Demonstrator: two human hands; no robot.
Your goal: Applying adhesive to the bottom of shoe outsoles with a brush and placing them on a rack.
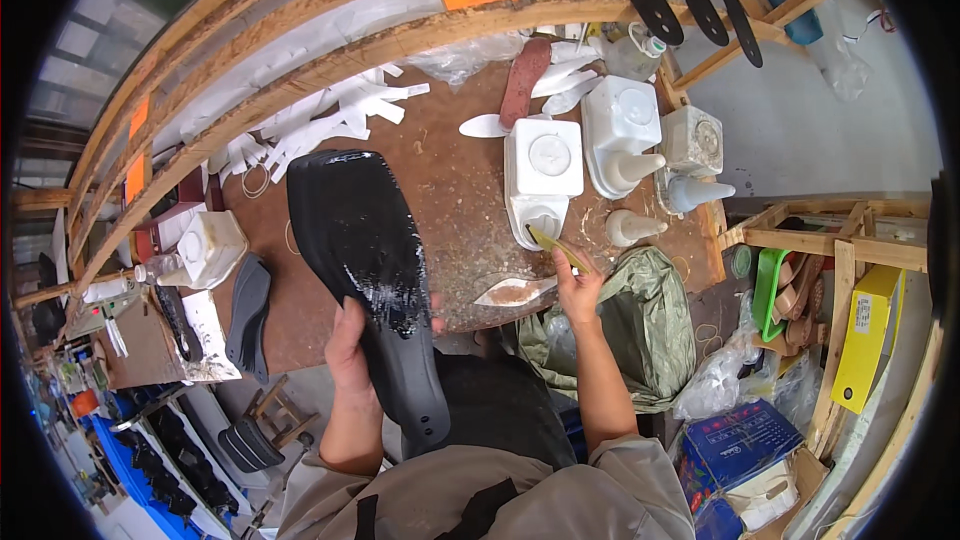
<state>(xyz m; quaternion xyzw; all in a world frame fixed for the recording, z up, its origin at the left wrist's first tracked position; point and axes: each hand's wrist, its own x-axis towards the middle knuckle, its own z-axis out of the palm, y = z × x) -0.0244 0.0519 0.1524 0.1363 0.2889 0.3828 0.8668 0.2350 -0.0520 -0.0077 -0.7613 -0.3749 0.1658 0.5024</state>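
Note:
My left hand (349, 348) grips a long black shoe sole (365, 240) by its edges, fingers around its narrower lower half. Whitish wet streaks lie across the middle of the sole and along its top edge, and two small holes show in its bottom end. Between the fingers of my right hand (578, 290) is a flat yellow-green spreader (552, 244). Its tip reaches into the low spout-like opening of a white plastic bottle (545, 185). A pale insole-shaped piece with a brown middle (515, 291) lies on the bench, left of my right hand.
More white bottles (622, 125) and cone-shaped nozzles (634, 228) stand at the bench's right. A green plastic bag (640, 330) hangs at the front edge. White strips (340, 115) and a reddish sole (525, 82) lie farther back. Stacked black soles (249, 315) sit left. Wooden rails (380, 45) cross above.

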